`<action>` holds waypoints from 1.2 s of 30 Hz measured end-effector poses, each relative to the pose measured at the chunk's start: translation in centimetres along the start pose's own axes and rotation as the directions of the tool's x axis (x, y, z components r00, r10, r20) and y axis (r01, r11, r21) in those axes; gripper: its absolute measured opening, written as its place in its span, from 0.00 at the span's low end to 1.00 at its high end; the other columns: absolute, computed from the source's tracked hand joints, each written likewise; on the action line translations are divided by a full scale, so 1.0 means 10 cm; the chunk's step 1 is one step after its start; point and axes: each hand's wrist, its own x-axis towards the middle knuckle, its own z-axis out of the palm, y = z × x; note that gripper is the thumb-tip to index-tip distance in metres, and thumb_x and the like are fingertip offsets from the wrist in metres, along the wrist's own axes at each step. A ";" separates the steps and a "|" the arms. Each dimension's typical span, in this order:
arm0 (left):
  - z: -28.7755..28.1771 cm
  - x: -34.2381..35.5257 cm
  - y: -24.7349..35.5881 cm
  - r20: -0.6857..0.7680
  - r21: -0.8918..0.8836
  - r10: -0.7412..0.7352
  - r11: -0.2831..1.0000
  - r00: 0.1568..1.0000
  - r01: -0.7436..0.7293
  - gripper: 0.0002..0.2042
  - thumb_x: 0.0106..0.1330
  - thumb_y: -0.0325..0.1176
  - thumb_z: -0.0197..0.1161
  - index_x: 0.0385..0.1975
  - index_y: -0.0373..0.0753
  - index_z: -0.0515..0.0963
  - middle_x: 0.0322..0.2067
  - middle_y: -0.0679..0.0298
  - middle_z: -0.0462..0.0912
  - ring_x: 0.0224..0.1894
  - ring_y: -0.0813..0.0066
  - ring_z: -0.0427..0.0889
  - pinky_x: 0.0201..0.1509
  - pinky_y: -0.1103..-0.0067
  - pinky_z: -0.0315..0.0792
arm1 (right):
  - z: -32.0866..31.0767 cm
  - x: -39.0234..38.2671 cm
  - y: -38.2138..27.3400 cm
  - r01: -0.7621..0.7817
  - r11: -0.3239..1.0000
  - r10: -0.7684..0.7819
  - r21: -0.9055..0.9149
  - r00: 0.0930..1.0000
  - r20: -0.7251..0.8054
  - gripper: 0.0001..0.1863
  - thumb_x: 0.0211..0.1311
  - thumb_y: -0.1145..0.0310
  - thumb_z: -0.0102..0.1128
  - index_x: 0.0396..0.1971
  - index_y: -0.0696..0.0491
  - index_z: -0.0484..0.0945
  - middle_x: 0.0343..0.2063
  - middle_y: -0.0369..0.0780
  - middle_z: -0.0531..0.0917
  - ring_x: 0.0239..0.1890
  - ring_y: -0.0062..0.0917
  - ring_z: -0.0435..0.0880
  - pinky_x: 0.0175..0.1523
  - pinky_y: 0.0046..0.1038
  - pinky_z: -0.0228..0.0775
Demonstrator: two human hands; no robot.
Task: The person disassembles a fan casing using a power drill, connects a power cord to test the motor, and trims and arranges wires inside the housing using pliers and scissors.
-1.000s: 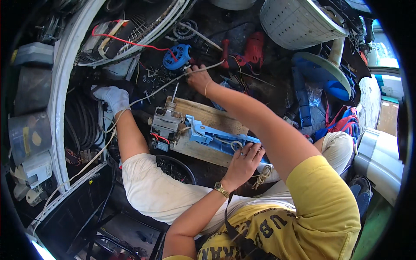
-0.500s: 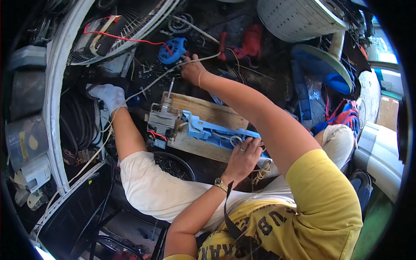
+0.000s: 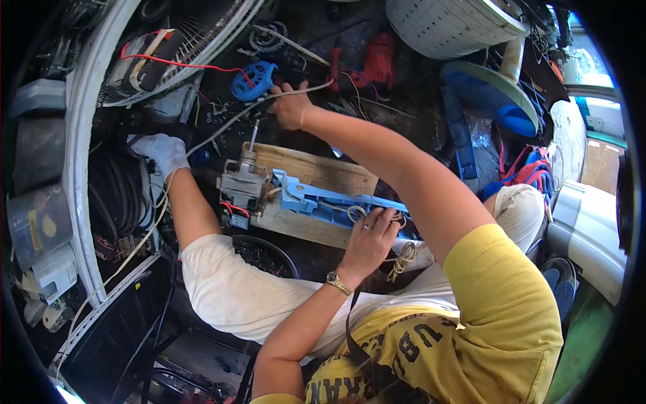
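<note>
Hands | left hand (image 3: 371, 236) gripping blue bar (image 3: 306, 196) | right hand (image 3: 291, 108) stretched forward, grip: cannot tell

Right end of the blue bracket (image 3: 301, 196) is partly covered by the left hand (image 3: 370, 237), stuff under the right hand (image 3: 289, 108) can't be made out, scattered bits (image 3: 218, 112) are too tiny to be identified, white tub (image 3: 452, 30) is cropped up top

Right arm (image 3: 397, 155) extended forward and leftward; right hand (image 3: 291, 109) back up, fingertips unclear. Left elbow (image 3: 272, 360) bent; left hand (image 3: 372, 234) back up, fingers curled.
</note>
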 end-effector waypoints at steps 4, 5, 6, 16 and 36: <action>-0.05 0.00 -0.03 0.028 -0.030 0.005 1.000 1.000 -0.004 0.07 0.62 0.33 0.57 0.38 0.43 0.75 0.52 0.63 0.71 0.54 0.63 0.71 0.50 0.68 0.69 | -0.19 -0.03 -0.02 0.066 0.998 -0.060 -0.015 0.971 0.229 0.26 0.61 0.63 0.47 0.60 0.28 0.69 0.68 0.41 0.57 0.70 0.42 0.53 0.59 0.79 0.32; -0.05 -0.02 -0.10 0.011 0.003 0.012 1.000 1.000 -0.012 0.07 0.61 0.33 0.58 0.39 0.43 0.75 0.52 0.63 0.71 0.55 0.63 0.71 0.51 0.68 0.69 | -0.20 -0.06 -0.09 0.067 0.998 -0.064 -0.005 0.969 0.238 0.26 0.61 0.63 0.47 0.60 0.28 0.69 0.68 0.41 0.57 0.70 0.42 0.53 0.59 0.79 0.32; -0.07 -0.09 -0.14 -0.006 0.041 0.015 0.999 1.000 -0.014 0.08 0.61 0.33 0.58 0.39 0.43 0.75 0.52 0.62 0.71 0.55 0.63 0.71 0.51 0.68 0.69 | -0.19 -0.09 -0.19 0.077 0.994 -0.091 0.080 0.979 0.182 0.24 0.62 0.63 0.48 0.59 0.32 0.71 0.66 0.42 0.61 0.67 0.44 0.58 0.61 0.74 0.39; 0.02 -0.12 -0.15 -0.011 -0.001 0.023 1.000 1.000 -0.023 0.14 0.52 0.26 0.66 0.39 0.45 0.75 0.51 0.60 0.69 0.56 0.57 0.69 0.57 0.65 0.66 | -0.15 -0.26 -0.01 -0.074 0.644 -0.197 0.761 0.945 0.260 0.28 0.56 0.68 0.55 0.60 0.50 0.68 0.56 0.49 0.74 0.59 0.41 0.71 0.60 0.38 0.63; -0.12 0.13 0.15 -0.064 0.137 0.044 0.990 0.997 -0.035 0.11 0.55 0.33 0.67 0.36 0.42 0.74 0.37 0.63 0.75 0.43 0.62 0.73 0.47 0.67 0.64 | -1.23 -3.89 0.76 0.222 -0.692 0.191 0.687 0.974 -0.122 0.32 0.67 0.48 0.41 0.64 0.53 0.61 0.51 0.42 0.76 0.45 0.31 0.78 0.56 0.31 0.66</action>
